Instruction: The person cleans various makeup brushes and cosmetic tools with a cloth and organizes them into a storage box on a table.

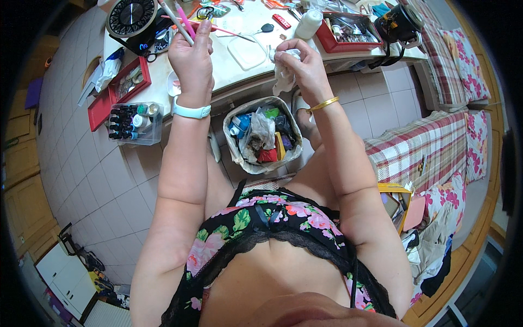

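My left hand (pixel 192 51), with a light blue watch band at the wrist, is closed around several slim brushes or pens. A pink one (pixel 186 19) and a white one (pixel 175 21) point up; a thinner pink-handled brush (pixel 229 31) sticks out to the right with its dark tip over the table. My right hand (pixel 300 61), a gold bangle at its wrist, pinches a crumpled white tissue (pixel 284 74) that hangs past the table's front edge. Between the hands a clear square plastic lid (pixel 247 52) lies on the white table (pixel 229 74).
A lined trash bin (pixel 231 153) stands below the table. White bottle (pixel 309 24) and red box of small tools (pixel 345 48) are at right; a round-faced black device (pixel 131 18), red open box (pixel 145 75) and clear container of small bottles (pixel 157 135) are at left.
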{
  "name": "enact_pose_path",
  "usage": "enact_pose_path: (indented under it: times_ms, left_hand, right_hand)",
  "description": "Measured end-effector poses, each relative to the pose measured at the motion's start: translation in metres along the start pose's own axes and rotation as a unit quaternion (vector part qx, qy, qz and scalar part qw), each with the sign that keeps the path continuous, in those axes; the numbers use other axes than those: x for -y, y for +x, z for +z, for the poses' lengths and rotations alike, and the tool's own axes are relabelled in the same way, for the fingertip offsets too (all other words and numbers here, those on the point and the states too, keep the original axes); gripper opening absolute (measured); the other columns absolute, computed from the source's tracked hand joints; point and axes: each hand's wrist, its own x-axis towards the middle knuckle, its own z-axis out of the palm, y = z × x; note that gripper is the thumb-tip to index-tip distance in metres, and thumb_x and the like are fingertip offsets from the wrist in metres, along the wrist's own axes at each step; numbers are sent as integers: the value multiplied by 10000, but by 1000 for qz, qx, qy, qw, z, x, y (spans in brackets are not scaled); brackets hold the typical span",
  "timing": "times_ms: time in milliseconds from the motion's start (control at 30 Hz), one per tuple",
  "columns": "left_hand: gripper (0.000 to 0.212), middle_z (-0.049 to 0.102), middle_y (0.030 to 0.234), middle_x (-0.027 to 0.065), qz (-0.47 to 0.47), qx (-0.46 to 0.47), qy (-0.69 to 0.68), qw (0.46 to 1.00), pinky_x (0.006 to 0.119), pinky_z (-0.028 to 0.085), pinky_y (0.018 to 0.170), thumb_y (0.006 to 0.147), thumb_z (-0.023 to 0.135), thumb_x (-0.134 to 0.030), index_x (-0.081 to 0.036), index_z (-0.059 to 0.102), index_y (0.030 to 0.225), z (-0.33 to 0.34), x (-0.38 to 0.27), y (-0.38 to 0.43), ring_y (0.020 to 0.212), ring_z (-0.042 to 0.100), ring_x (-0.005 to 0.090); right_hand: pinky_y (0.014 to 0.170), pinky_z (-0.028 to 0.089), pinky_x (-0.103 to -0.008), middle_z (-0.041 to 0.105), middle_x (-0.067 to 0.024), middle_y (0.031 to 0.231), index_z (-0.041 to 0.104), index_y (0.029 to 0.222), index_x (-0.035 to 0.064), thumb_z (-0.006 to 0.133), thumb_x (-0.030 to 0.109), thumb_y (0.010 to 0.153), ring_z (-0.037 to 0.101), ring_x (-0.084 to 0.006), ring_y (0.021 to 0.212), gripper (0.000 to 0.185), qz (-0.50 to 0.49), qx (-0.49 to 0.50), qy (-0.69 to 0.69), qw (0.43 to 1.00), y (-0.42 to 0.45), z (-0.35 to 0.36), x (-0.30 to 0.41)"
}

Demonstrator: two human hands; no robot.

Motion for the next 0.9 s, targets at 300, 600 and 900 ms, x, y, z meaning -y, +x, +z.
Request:
enact_pose_path:
  times_ms: [300,600,900]
  left_hand:
    - [128,528,668,-16,-1,37,24,999,189,313,469,873,694,-81,-30,578,890,3,3,-6,515,414,41]
    - [175,635,762,39,15,42,66,997,217,456,625,855,728,-123,-1,602,861,9,11,-14,670,560,76]
    - [119,576,683,22,10,-72,0,997,186,337,448,895,670,-106,-16,593,897,-4,-4,6,507,431,45]
  right_hand:
    - [652,435,-162,616,14,897,628,1115,15,652,132,868,569,-36,788,275,27,3,114,993,0,2,5]
    - [648,455,-189,663,-52,902,619,1054,-5,720,45,816,635,-83,816,263,-3,5,67,998,0,9,-5]
    - [657,508,-225,662,-67,887,609,996,9,700,13,800,628,-102,769,216,-42,-78,53,995,7,-8,-5]
